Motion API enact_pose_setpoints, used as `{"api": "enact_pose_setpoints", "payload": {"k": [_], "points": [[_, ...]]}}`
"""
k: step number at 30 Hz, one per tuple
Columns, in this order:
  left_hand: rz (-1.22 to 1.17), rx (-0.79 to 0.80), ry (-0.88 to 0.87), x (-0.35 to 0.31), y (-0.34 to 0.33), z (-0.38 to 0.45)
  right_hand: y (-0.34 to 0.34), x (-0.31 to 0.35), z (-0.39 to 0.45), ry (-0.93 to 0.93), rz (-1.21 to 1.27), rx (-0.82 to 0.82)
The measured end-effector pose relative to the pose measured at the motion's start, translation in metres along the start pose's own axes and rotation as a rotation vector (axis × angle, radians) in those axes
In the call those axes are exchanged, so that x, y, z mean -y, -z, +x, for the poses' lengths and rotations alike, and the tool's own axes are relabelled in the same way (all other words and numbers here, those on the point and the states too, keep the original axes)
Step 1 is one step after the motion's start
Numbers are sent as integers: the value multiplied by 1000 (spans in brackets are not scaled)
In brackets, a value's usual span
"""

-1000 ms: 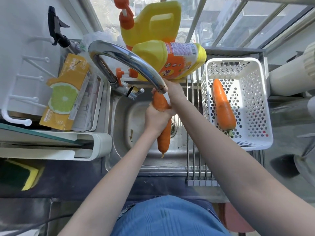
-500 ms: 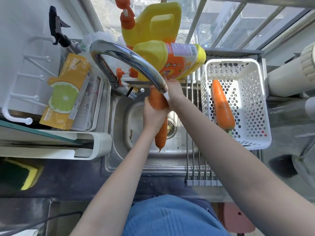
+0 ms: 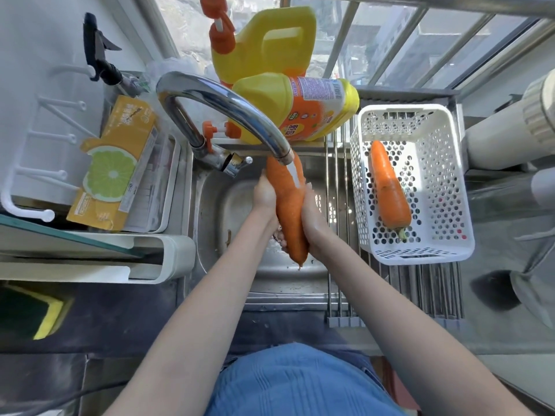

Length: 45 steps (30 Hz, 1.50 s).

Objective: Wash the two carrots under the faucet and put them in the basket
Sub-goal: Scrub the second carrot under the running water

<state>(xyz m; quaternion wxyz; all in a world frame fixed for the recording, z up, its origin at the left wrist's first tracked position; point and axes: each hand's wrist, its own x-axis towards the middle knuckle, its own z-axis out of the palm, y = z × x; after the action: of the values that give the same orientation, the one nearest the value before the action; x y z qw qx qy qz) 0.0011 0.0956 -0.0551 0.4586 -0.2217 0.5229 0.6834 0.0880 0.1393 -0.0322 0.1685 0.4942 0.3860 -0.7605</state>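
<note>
Bottle label (image 3: 312,112), box (image 3: 117,166) — text unreadable.

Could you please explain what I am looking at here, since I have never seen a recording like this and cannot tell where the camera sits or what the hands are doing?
There is no machine here: a person wears one wide-angle camera on the head, so you look down along both bare arms. The task is washing two carrots and putting them in a basket.

The left hand and the right hand both have a grip on one carrot, held over the steel sink. Water runs from the faucet onto its upper end.

The other carrot already lies in the white basket, which sits on a metal rack to the right of the sink.

Behind the faucet stand two yellow detergent bottles. To the left lies a yellow box with a lime picture, and a sponge at the lower left.
</note>
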Motion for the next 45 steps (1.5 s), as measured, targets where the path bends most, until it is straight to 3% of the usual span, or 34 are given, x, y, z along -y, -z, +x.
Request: {"api": "enact_pose_setpoints", "payload": {"k": [3, 6, 10, 14, 16, 19, 23, 25, 27, 34, 36, 41, 43, 45], "points": [[-157, 50, 92, 1, 21, 4, 11, 8, 7, 81, -244, -48], [-242, 183, 232, -4, 42, 3, 23, 20, 5, 92, -385, 33], [-219, 305, 346, -15, 53, -6, 32, 37, 6, 189, -920, -106], [-88, 323, 367, -20, 71, -17, 18, 49, 4, 257, -1276, -227], [-20, 429, 411, -25, 88, -19, 11, 57, 10, 372, -1508, -291], [67, 522, 517, -32, 105, -23, -7, 71, 10, 563, -1703, -263], [167, 642, 526, -32, 100, -35, -20, 79, 12, 774, -1896, -283], [141, 613, 503, -29, 97, -40, -21, 77, 18, 818, -1820, -353], [131, 580, 482, -24, 96, -43, -22, 73, 24, 808, -1591, -410], [300, 676, 570, -17, 101, -44, -35, 42, 22, 853, -343, -704], [335, 687, 564, -19, 98, -44, -36, 42, 22, 590, -116, -615], [481, 568, 509, -17, 90, -42, -19, 55, 17, 172, 367, 52], [511, 466, 503, -13, 82, -46, -17, 55, 23, 131, 432, 96], [574, 358, 429, -5, 76, -50, -22, 57, 31, 110, 439, 22]]}}
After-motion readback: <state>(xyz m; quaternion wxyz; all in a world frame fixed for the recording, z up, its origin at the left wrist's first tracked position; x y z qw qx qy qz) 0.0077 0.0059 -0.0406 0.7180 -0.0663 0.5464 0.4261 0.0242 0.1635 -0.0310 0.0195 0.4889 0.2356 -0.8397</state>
